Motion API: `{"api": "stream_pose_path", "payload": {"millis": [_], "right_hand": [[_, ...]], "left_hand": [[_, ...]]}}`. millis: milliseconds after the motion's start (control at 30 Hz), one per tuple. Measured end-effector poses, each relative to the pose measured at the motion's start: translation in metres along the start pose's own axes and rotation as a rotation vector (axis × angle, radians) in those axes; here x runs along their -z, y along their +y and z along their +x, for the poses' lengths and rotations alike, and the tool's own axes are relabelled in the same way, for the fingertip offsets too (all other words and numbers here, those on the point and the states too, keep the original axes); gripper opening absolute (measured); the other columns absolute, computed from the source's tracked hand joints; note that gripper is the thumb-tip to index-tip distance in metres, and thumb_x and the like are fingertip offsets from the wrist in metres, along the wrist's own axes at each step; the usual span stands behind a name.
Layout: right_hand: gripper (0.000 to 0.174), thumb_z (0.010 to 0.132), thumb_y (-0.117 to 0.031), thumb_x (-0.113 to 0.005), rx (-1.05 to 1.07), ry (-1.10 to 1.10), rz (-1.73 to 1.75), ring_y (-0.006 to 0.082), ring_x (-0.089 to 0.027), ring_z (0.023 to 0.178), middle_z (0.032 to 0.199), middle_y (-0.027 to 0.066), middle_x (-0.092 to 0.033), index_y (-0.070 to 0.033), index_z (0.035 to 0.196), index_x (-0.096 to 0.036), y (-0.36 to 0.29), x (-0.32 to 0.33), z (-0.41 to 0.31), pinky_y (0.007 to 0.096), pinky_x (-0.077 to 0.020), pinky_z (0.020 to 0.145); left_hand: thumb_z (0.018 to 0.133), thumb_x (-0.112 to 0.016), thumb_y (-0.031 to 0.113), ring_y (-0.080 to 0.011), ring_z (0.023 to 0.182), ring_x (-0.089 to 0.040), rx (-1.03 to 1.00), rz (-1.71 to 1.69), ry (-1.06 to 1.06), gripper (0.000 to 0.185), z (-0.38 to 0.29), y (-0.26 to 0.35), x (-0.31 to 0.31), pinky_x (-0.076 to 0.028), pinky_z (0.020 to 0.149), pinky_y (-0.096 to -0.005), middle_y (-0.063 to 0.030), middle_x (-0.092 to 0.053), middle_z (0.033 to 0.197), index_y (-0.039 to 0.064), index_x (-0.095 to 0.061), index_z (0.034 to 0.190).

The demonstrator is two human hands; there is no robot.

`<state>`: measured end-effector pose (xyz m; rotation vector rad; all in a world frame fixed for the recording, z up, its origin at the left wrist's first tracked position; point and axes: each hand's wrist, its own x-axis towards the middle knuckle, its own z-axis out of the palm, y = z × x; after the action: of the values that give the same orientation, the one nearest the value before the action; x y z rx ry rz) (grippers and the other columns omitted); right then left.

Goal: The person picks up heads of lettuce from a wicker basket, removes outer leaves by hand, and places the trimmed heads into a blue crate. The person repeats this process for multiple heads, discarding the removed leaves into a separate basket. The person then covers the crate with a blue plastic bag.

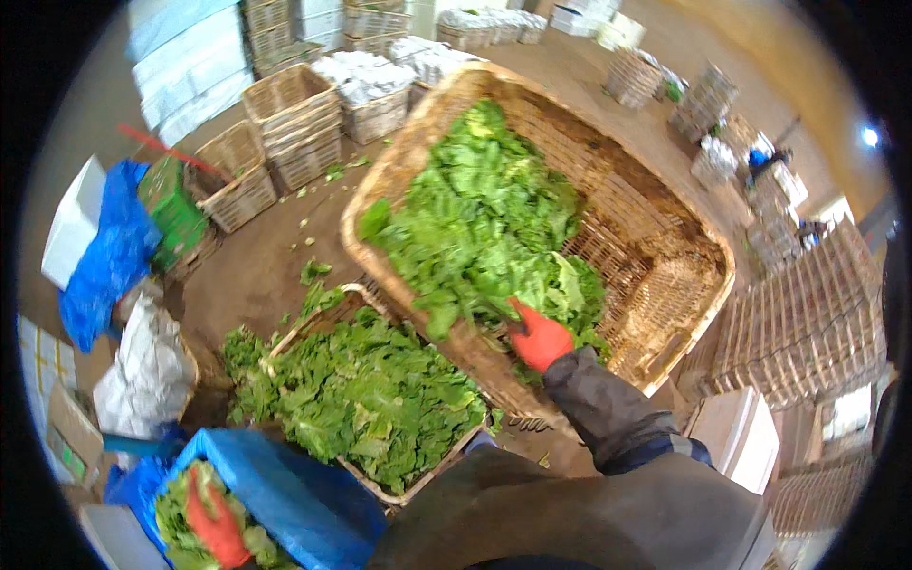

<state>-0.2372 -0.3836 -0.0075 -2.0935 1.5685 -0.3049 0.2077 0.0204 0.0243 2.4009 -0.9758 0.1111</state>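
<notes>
My right hand (pixel 541 340), in a red glove, is at the near edge of leafy greens (pixel 491 206) in a large dirty plastic basket (pixel 641 285). Its fingertips point into the leaves; whether they grip any is unclear. At the lower left my left hand (pixel 215 524), also red-gloved, lies with fingers apart on pale green leaves (pixel 174 509) inside a container lined with blue sheeting (pixel 285 491). Between the hands, a lower basket (pixel 377 491) is heaped with darker loose leaves (pixel 377 399).
Stacked empty baskets (pixel 296 107), a green crate (pixel 174 210) and blue sheeting (pixel 114 249) stand beyond and left. A white sack (pixel 142 370) is near the lined container. At the right are a slatted basket (pixel 798 320) and white foam box (pixel 741 434). Leaf scraps (pixel 313 271) litter the floor.
</notes>
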Motion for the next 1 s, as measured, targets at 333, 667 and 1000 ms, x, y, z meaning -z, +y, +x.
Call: {"api": "stream_pose_path", "payload": {"millis": [333, 667, 1000], "right_hand": [[0.061, 0.100, -0.019, -0.062, -0.155, -0.056, 0.872, 0.0205, -0.073, 0.087, 0.106, 0.0053, -0.076, -0.026, 0.156, -0.040, 0.098, 0.061, -0.035, 0.0335, -0.0564, 0.075], [0.057, 0.104, -0.004, -0.050, -0.047, -0.454, 1.429, 0.0070, -0.060, 0.102, 0.130, 0.0078, -0.065, -0.012, 0.159, -0.035, 0.110, 0.101, -0.031, 0.0234, -0.0481, 0.085], [0.043, 0.107, -0.019, -0.046, 0.042, 0.252, 1.158, 0.0119, -0.064, 0.059, 0.121, 0.0171, -0.070, -0.008, 0.148, -0.050, 0.084, 0.089, -0.029, 0.0259, -0.0543, 0.057]], "left_hand": [[0.087, -0.069, 0.050, -0.0411, 0.133, -0.049, -1.232, -0.228, -0.725, 0.073, 0.052, 0.577, -0.381, -0.033, 0.113, -0.0573, -0.0188, -0.055, 0.144, 0.016, -0.048, 0.148], [0.072, -0.079, 0.031, -0.0353, 0.108, -0.062, -1.532, -0.107, -0.949, 0.051, -0.030, 0.579, -0.490, -0.044, 0.102, -0.0573, -0.0082, -0.067, 0.113, 0.017, -0.067, 0.119], [0.109, -0.046, 0.021, -0.0223, 0.132, -0.050, -0.025, -0.937, -1.204, 0.045, 0.055, 0.365, -0.320, -0.044, 0.110, -0.0390, -0.0101, -0.049, 0.149, 0.003, -0.042, 0.150]]}}
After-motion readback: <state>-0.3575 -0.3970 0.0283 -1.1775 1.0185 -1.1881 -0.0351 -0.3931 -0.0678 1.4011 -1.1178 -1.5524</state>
